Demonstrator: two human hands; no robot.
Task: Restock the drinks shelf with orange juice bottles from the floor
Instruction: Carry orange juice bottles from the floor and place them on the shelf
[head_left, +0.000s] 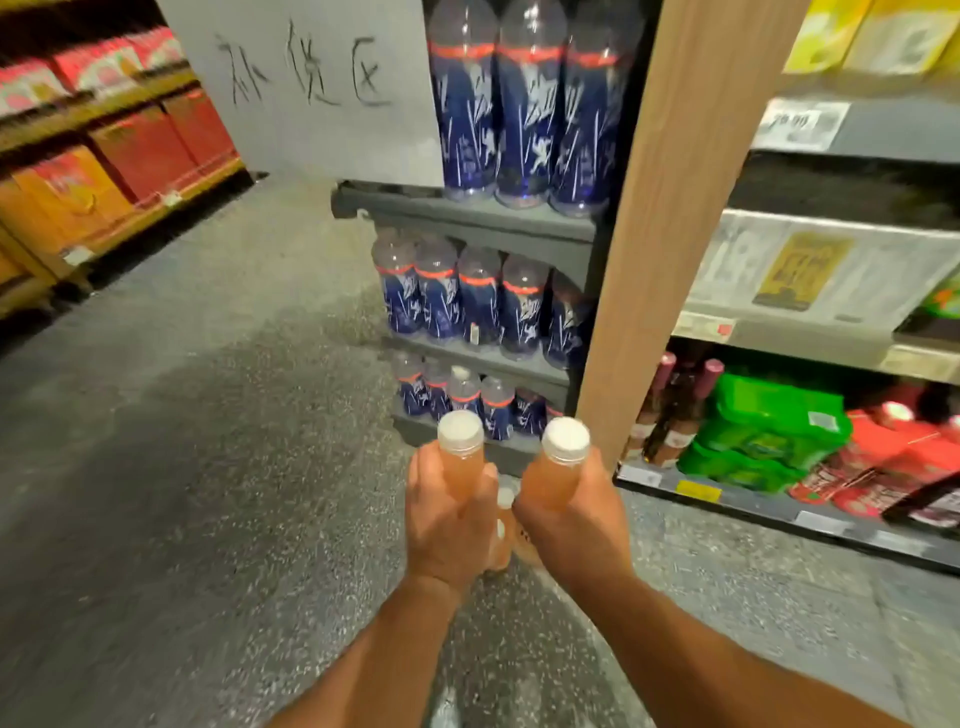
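My left hand (451, 514) grips an orange juice bottle (461, 457) with a white cap, held upright. My right hand (574, 519) grips a second orange juice bottle (560, 467), also upright and white-capped. Both bottles are raised side by side above the floor. Between and below my hands, more orange juice bottles (504, 540) stand on the floor, mostly hidden by my hands. Straight ahead is a grey drinks shelf (483, 213) with three tiers of blue-labelled bottles (524, 114).
A wooden upright post (670, 208) stands right of the grey shelf. Beyond it, store shelving (779, 512) carries green packs, red packs and dark bottles. A white handwritten sign (311, 78) hangs at the upper left. Orange and red boxes (104, 166) line the left aisle. The speckled floor (208, 467) stretches left.
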